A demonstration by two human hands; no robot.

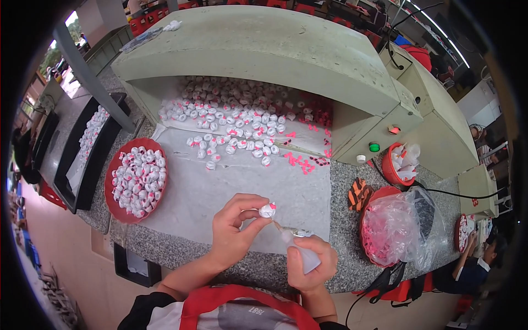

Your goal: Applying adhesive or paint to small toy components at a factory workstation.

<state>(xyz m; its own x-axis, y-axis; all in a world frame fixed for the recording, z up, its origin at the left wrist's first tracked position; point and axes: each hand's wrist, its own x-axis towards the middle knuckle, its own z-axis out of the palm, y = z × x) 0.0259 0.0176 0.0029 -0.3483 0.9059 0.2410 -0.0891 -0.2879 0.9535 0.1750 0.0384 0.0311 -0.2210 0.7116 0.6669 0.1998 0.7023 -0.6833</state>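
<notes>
The left hand (234,228) pinched a small white piece with a pink tip (268,210) between thumb and fingers above the near edge of the white sheet (220,192). The right hand (311,264) gripped a small squeeze bottle (300,250), its nozzle touching that piece. Left of the sheet sat a red tray (113,212) of similar pieces; beyond it lay a loose pile (236,118) under the green hood (258,49).

We raise our left hand (234,228), fingers pinched together at the tips, our right hand (311,263) fisted upright beside it, forearms angled inward
</notes>
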